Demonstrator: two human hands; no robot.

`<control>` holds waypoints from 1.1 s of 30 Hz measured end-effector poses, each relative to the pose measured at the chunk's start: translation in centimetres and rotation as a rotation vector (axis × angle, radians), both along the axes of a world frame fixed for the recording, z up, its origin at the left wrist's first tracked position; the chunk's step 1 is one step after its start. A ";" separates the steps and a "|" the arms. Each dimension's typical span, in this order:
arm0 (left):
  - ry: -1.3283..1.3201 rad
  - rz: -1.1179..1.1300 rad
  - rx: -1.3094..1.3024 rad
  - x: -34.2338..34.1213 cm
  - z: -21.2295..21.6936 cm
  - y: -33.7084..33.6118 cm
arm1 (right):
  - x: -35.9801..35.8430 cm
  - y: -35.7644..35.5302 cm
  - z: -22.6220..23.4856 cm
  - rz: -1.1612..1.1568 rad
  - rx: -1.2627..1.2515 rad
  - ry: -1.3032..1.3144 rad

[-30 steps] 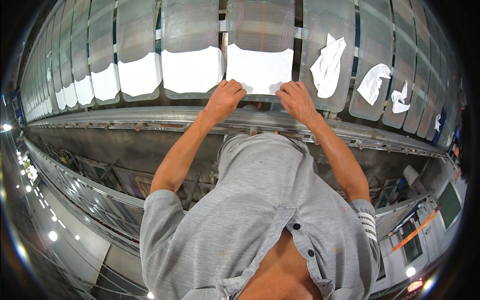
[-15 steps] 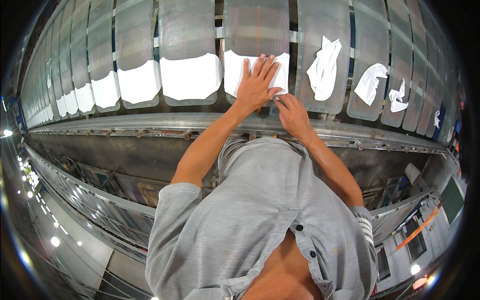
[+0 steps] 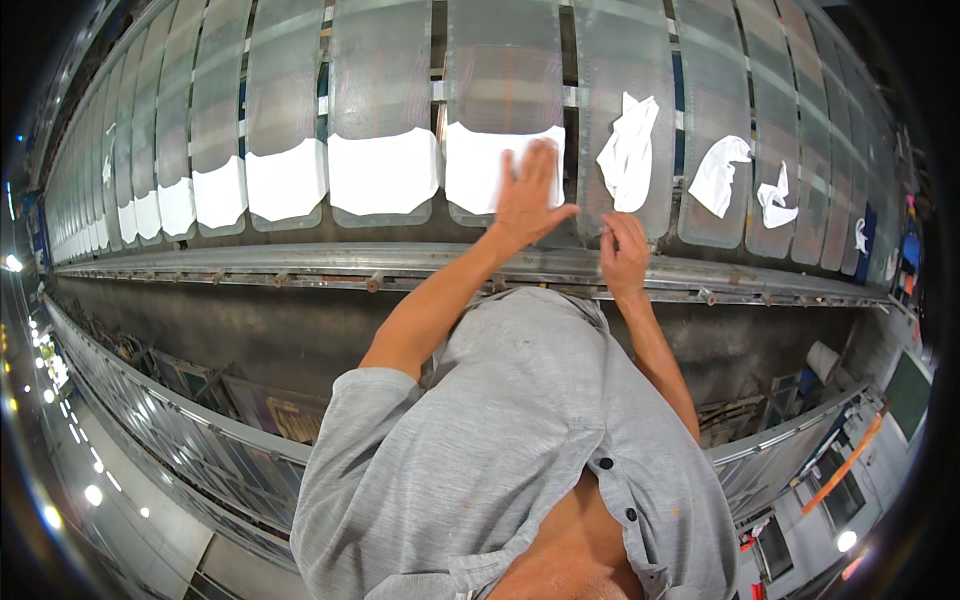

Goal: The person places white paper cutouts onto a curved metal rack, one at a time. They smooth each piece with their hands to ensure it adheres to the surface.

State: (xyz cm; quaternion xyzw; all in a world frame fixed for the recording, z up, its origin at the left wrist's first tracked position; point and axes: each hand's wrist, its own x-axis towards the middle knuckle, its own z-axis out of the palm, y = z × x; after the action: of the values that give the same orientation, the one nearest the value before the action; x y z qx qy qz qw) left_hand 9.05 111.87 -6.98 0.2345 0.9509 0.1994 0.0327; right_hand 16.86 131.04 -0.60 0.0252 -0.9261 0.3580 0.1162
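Observation:
A flat white cloth (image 3: pixel 480 165) lies smoothed on the lower part of a grey curved panel (image 3: pixel 505 70). My left hand (image 3: pixel 530 195) rests flat on its right side, fingers spread. On the panel to the right hangs a crumpled white cloth (image 3: pixel 630 150). My right hand (image 3: pixel 625 255) is just under that cloth's lower tip, fingers drawn together. Whether they pinch the cloth is not visible.
A long row of grey panels (image 3: pixel 385 80) runs left and right, those to the left each bearing a flat white cloth (image 3: pixel 383 172). Further crumpled cloths (image 3: pixel 722 172) lie on panels to the right. A metal rail (image 3: pixel 300 262) runs below the panels. My grey shirt (image 3: pixel 500 450) fills the lower centre.
My left hand slid right across the flat cloth and spread its fingers. My right hand left that cloth's edge and moved right, to below the crumpled cloth.

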 end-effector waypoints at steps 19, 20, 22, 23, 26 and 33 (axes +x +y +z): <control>-0.063 0.271 -0.188 2.3 0.3 -7.6 | -4.3 5.4 -4.1 -0.278 0.111 -0.258; 0.040 0.329 -0.199 2.6 -0.7 -7.0 | -5.2 5.7 -4.3 -0.204 0.159 -0.344; 0.119 0.383 0.090 2.6 0.9 -4.0 | -6.2 8.3 -7.6 -0.107 0.197 -0.226; 0.150 0.433 0.212 3.7 0.8 -2.7 | -6.6 7.8 -6.9 -0.039 0.080 -0.166; 0.140 0.620 0.561 4.7 2.7 4.1 | -6.7 8.5 -4.5 0.122 -0.175 0.126; -0.497 0.589 1.087 7.3 7.5 17.3 | -2.8 15.0 -1.5 -0.186 -1.168 -0.435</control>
State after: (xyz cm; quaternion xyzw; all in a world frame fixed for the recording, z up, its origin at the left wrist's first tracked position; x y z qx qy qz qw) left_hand 16.38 129.20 0.53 -0.1047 0.7036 0.6991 0.0722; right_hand 14.02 145.99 -2.09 -0.1963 -0.5787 0.7900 -0.0497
